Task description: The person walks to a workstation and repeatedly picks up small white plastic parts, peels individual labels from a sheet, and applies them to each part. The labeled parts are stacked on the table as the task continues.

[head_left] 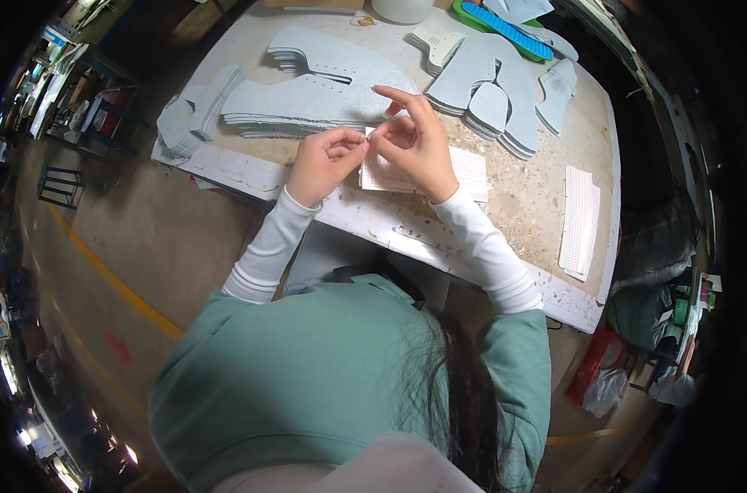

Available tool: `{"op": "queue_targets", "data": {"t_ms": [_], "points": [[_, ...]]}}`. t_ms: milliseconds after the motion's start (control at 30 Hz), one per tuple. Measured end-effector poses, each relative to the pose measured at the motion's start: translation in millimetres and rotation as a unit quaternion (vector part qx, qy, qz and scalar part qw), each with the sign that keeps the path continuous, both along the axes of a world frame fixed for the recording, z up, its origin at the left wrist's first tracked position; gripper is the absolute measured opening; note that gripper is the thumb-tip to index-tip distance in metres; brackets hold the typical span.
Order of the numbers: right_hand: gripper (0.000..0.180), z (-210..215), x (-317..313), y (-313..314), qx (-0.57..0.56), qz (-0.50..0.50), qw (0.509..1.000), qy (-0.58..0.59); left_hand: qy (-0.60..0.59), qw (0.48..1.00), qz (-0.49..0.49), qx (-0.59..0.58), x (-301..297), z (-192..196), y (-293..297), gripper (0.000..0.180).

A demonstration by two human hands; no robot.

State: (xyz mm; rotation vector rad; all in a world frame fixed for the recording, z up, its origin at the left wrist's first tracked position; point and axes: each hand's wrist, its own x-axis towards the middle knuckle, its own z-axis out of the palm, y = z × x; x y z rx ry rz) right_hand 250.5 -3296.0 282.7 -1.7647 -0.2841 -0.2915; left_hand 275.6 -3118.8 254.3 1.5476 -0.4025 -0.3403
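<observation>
Speckled worktable (546,193) underneath, both hands meeting near its front edge — left hand (322,164) and right hand (416,146) each pinch a small white sticker (371,132) between narrowed fingertips, just above a white sticker sheet (464,168). Grey cut shoe pieces (324,94) are stacked behind; a green tray (505,26) at the far edge holds a blue ridged sole.
</observation>
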Motion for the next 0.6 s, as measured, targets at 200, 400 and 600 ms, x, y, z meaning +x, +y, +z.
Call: {"op": "queue_targets", "data": {"t_ms": [200, 400, 600], "points": [[0.058, 2, 2, 0, -0.042, -0.008, 0.998, -0.042, -0.013, 0.999, 0.022, -0.029, -4, -3, -4, 0.015], [0.055, -2, 1, 5, -0.012, -0.017, 0.999, -0.028, -0.015, 0.998, 0.033, -0.055, -3, -8, -3, 0.011], [0.046, 1, 16, -13, 0.047, -0.025, 0.999, 0.006, -0.09, 0.975, 0.032, 0.198, -5, -1, 9, 0.014]]}}
